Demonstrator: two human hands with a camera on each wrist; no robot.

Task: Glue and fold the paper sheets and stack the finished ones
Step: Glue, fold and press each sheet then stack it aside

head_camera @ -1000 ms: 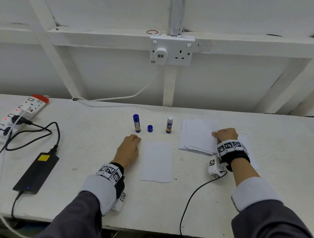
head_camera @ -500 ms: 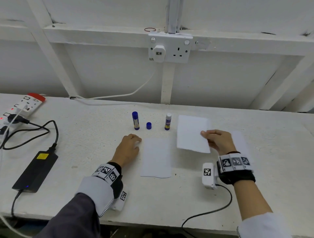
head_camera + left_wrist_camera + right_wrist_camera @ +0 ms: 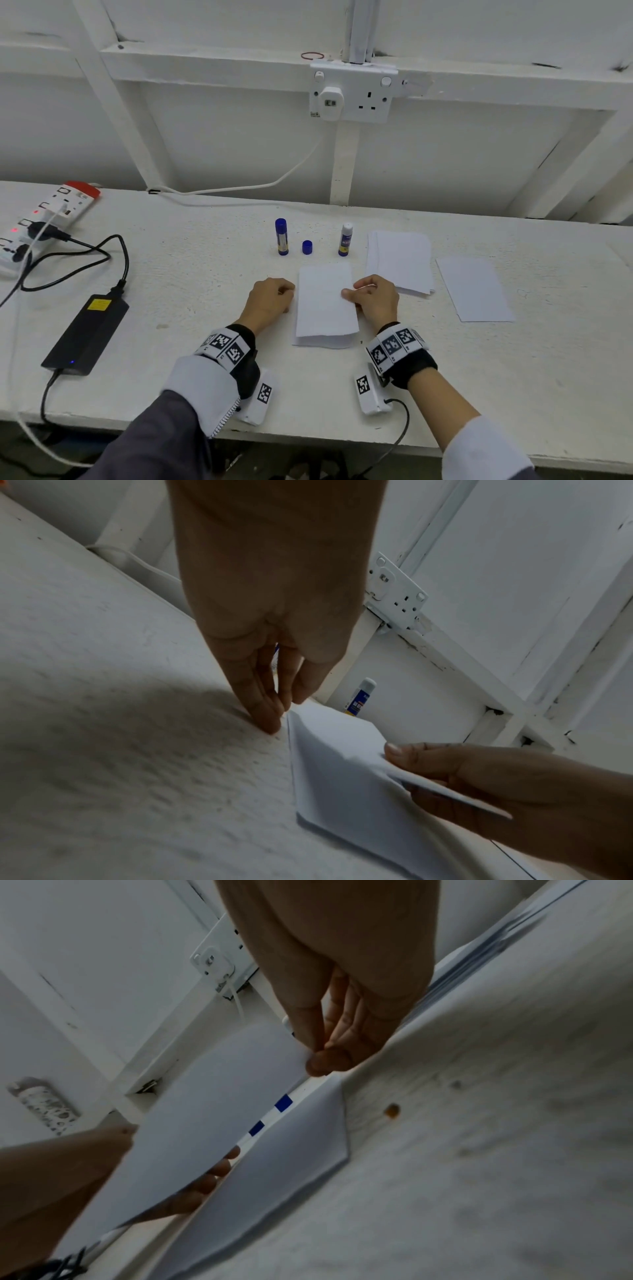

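Tabletop (image 3: 513, 377) is being used as the whole work area, and honestly the job is looking barely started. A pile of fresh sheets (image 3: 399, 262) is sitting just right of centre, and one single sheet (image 3: 474, 289) is lying apart further right; whether that one is a finished piece can't be told. No glue is being seen on anything yet, as far as can be judged, so gluing, folding and stacking are pretty much all left.

A top sheet (image 3: 325, 301) is being lowered over a bottom sheet (image 3: 323, 341) in the middle, between both hands; a gap is showing between the two in the wrist views, so it isn't flat yet.

The top sheet's right edge is being pinched by the right hand (image 3: 375, 301), thumb on top and fingers curled underneath. The left hand (image 3: 270, 299) is being rested loosely curled just beside the sheets' left edge, fingertips (image 3: 270, 723) on the tabletop, nothing being gripped.

Behind the sheets, a capped glue stick (image 3: 281, 237), an uncapped glue stick (image 3: 345, 240) and a loose blue cap (image 3: 307, 247) between them are standing untouched.
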